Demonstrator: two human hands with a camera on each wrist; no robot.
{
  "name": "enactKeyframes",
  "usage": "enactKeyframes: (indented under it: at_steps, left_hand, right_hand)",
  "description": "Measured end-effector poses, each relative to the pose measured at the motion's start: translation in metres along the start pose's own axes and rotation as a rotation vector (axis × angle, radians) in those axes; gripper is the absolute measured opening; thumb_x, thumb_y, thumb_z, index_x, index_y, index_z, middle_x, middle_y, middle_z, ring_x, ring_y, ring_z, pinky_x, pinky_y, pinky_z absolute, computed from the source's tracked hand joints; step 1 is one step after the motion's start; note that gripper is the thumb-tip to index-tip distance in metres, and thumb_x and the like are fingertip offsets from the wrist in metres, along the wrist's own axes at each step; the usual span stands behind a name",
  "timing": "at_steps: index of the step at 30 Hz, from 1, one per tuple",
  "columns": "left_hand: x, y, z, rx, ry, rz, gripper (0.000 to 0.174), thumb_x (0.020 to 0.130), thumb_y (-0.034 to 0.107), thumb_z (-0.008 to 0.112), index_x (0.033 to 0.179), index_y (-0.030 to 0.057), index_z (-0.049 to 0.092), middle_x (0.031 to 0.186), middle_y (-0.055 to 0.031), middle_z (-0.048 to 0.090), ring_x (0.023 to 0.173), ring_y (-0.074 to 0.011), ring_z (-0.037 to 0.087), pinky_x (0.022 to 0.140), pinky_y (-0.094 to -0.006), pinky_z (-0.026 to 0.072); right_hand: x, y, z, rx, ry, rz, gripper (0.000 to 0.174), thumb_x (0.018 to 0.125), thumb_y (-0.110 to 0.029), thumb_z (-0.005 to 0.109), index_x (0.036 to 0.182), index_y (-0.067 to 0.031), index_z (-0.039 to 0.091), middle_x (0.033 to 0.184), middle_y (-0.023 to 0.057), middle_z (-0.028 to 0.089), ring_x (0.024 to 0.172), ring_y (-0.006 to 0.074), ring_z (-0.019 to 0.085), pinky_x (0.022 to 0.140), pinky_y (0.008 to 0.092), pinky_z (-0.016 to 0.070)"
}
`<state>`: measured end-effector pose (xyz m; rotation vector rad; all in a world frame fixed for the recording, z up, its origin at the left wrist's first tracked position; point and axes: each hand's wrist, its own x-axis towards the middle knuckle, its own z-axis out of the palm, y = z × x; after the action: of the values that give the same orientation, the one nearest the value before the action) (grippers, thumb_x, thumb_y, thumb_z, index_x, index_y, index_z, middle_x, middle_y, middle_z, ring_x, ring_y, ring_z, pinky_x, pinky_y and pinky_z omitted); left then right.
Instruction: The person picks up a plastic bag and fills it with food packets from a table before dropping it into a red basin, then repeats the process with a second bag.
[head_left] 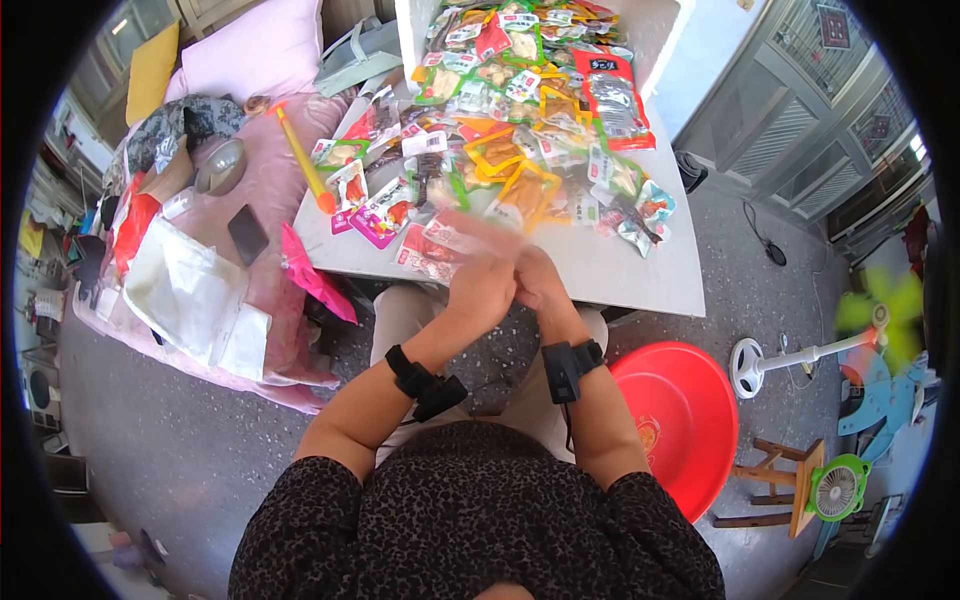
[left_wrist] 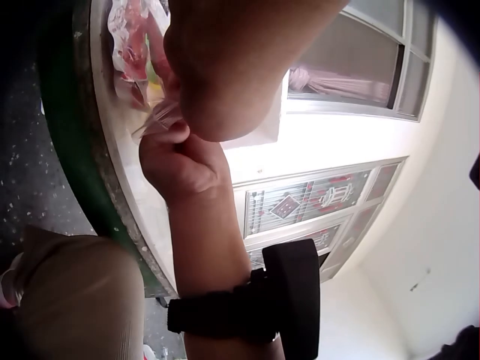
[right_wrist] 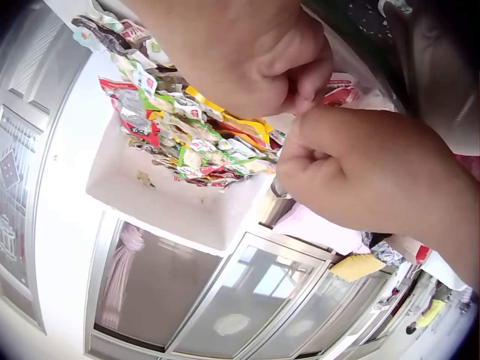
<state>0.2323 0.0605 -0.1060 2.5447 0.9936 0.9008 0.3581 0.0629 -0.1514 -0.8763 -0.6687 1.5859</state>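
Worktop (head_left: pixel 655 275) first: packets fan out from the white box (head_left: pixel 668 52) at its far edge, so we'd guess a tug could set the loose pile (head_left: pixel 520 90) sliding. A red-print packet (head_left: pixel 420 256) lies by the near edge, left of the hands; a stray knuckle could knock it off. Both grips, left hand (head_left: pixel 482 295) and right hand (head_left: pixel 540 280), are closed up tight, fingertips together, pinching the blurred pinkish packet (head_left: pixel 482 234) above the near edge. Slick film might slip or split suddenly if we pull hard.
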Motion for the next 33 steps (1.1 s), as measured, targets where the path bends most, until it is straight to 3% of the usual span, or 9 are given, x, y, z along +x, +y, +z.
enactKeyframes:
  at_steps: [2,6,10,14,17,22,25,29,33]
  left_hand:
    - [-0.001,0.0,-0.001,-0.011,0.016,0.002,0.01,0.068,0.014,0.05,0.069,0.0035,0.048,0.068,-0.0132,0.05,0.061,-0.0311,0.052,0.051,-0.0397,0.042]
    - [-0.01,-0.006,0.0,-0.025,0.048,0.048,0.014,0.067,0.014,0.053,0.076,0.0038,0.049,0.073,-0.0112,0.051,0.068,-0.0295,0.052,0.057,-0.0376,0.0413]
    - [-0.03,-0.008,-0.013,-0.032,0.202,0.236,0.029,0.063,0.015,0.057,0.089,0.0059,0.051,0.091,-0.0106,0.05,0.085,-0.028,0.048,0.073,-0.0388,0.0363]
    - [-0.049,-0.029,0.0,0.128,0.135,0.283,0.036,0.06,0.015,0.058,0.095,0.0082,0.051,0.103,-0.0111,0.046,0.097,-0.0284,0.042,0.081,-0.0449,0.0291]
    - [-0.047,-0.039,0.008,0.181,0.164,0.33,0.033,0.059,0.013,0.057,0.092,0.0083,0.052,0.103,-0.0117,0.046,0.099,-0.0282,0.041,0.082,-0.0468,0.0282]
    - [-0.036,-0.041,-0.005,0.125,0.052,0.391,0.028,0.056,0.009,0.056,0.084,0.006,0.053,0.1,-0.012,0.046,0.098,-0.0293,0.042,0.084,-0.0446,0.0298]
    - [-0.028,-0.036,-0.025,-0.054,0.114,0.383,0.021,0.063,0.006,0.054,0.083,0.004,0.051,0.098,-0.0129,0.047,0.096,-0.0297,0.044,0.084,-0.0406,0.0326]
    - [-0.012,-0.039,-0.056,-0.439,0.177,0.27,0.009,0.079,0.003,0.045,0.087,0.0016,0.049,0.098,-0.0117,0.049,0.092,-0.0244,0.048,0.08,-0.0307,0.0367]
    - [-0.001,-0.034,-0.094,-0.967,-0.025,-0.264,0.015,0.08,0.003,0.043,0.094,0.0023,0.049,0.093,-0.0066,0.055,0.087,-0.0157,0.051,0.078,-0.0275,0.0386]
  right_hand:
    - [-0.002,-0.013,0.042,0.157,-0.031,-0.113,0.034,0.08,-0.004,0.031,0.11,0.0045,0.042,0.096,0.0113,0.053,0.076,0.0137,0.054,0.063,0.0251,0.0454]
    - [0.06,0.052,-0.017,0.166,-0.169,-0.115,0.035,0.08,-0.005,0.029,0.113,0.0044,0.038,0.109,0.014,0.045,0.091,0.0178,0.049,0.077,0.0303,0.0415]
    - [0.001,0.016,0.006,0.228,0.031,-0.046,0.024,0.079,-0.008,0.039,0.099,0.0014,0.046,0.09,0.008,0.053,0.077,0.0164,0.053,0.065,0.0282,0.0443]
    - [-0.025,0.013,-0.012,0.272,0.135,0.017,0.01,0.078,-0.01,0.048,0.086,-0.0055,0.048,0.075,0.0067,0.054,0.066,0.0144,0.053,0.051,0.023,0.0419]
    - [-0.043,0.006,-0.003,0.232,0.349,0.02,0.008,0.078,-0.011,0.048,0.085,-0.0068,0.047,0.074,0.0057,0.054,0.066,0.0136,0.053,0.05,0.0221,0.0414]
    - [-0.057,-0.005,-0.012,0.086,0.444,-0.091,0.013,0.077,-0.01,0.05,0.089,-0.0072,0.046,0.077,0.005,0.054,0.067,0.0144,0.053,0.052,0.0235,0.0423]
    - [-0.064,-0.022,-0.004,-0.118,0.512,-0.152,0.018,0.076,-0.01,0.052,0.092,-0.006,0.046,0.081,0.0042,0.053,0.074,0.0145,0.053,0.059,0.0251,0.0424]
    - [-0.064,-0.038,-0.002,-0.467,0.317,-0.466,0.032,0.072,-0.008,0.056,0.102,-0.0045,0.044,0.091,0.004,0.051,0.087,0.0146,0.05,0.072,0.027,0.041]
    - [-0.073,-0.077,0.039,-0.605,0.215,-0.507,0.042,0.071,-0.007,0.06,0.108,-0.0033,0.041,0.097,0.0032,0.049,0.091,0.0127,0.047,0.077,0.0232,0.0371]
